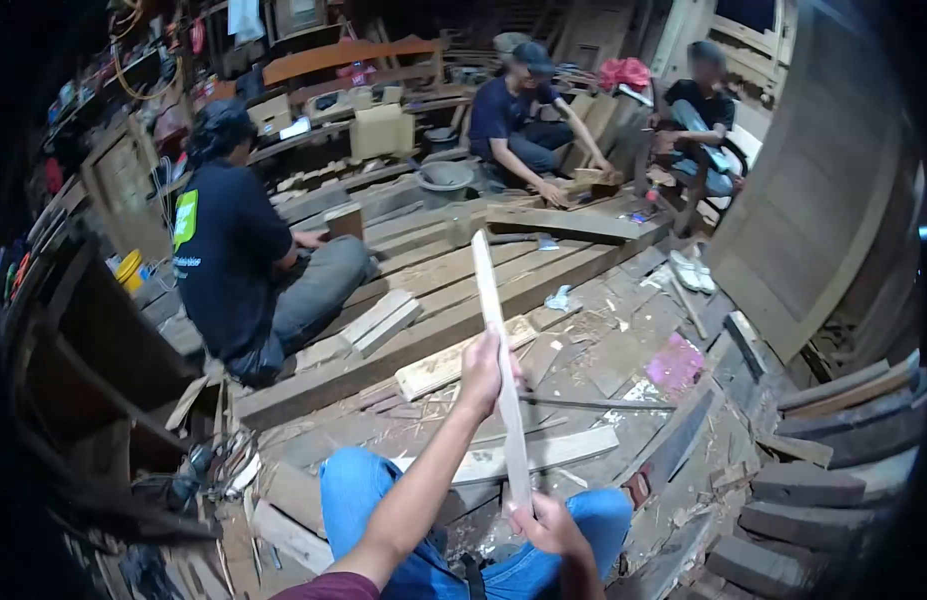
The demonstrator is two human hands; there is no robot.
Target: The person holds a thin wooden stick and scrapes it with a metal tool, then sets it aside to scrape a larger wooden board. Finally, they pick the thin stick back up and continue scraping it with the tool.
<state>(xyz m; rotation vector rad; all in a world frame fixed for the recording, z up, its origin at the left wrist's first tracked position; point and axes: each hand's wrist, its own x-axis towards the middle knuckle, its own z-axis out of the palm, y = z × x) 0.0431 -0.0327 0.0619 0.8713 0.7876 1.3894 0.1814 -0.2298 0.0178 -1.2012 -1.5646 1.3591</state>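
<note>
A long, pale wooden strip (511,430) points away from me, its far end raised over the planks. My left hand (482,372), on an outstretched arm, is closed around the strip near its middle. Close to my lap, my right hand (546,524) grips the near end, thumb on top. Between my knees and the platform lie a light board (543,455) and a grooved piece of wood (453,372), both partly covered by the strip and my arm.
A plank platform (453,290) spans the middle, with a person (233,250) seated left, one (523,120) working at the back, and another (698,130) on a chair. Stacked timber (803,510) stands at right, beside a leaning wooden panel (813,180). Shavings litter the floor.
</note>
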